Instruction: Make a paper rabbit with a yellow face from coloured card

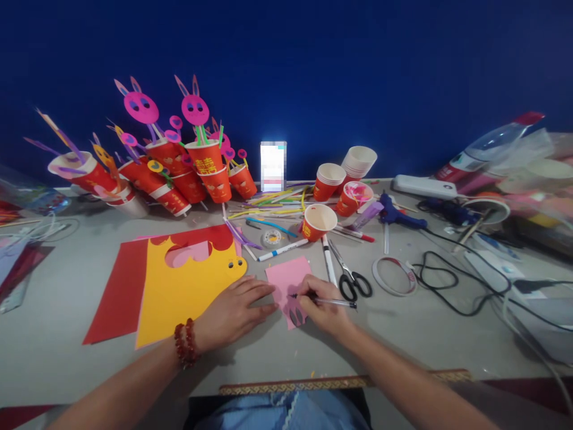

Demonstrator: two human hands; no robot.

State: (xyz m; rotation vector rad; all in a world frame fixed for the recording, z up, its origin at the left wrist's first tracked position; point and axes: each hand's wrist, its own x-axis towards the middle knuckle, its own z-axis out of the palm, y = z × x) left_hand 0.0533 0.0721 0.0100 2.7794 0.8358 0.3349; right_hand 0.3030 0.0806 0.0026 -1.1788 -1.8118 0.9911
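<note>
A small pink paper (289, 273) lies in front of me, with dark leaf-like shapes near its lower edge. My right hand (324, 304) is closed around a pen (338, 303), whose tip is at the paper's middle. Fingers stretched out flat, my left hand (239, 310) rests with its fingertips at the paper's left edge. Beneath that hand's side is a yellow sheet (179, 304) with cut-out curves, lying over a red sheet (114, 292). A yellow cut-out with two eyes (235, 265) sits at the sheet's right corner.
Black-handled scissors (353, 283), a marker (329, 260) and a tape roll (394, 276) lie to the right. Behind stand red paper cups (319, 224) and decorated cups with pink rabbit faces (196, 110). A blue glue gun (398, 213) trails a black cable. A lit phone (273, 166) stands at the wall.
</note>
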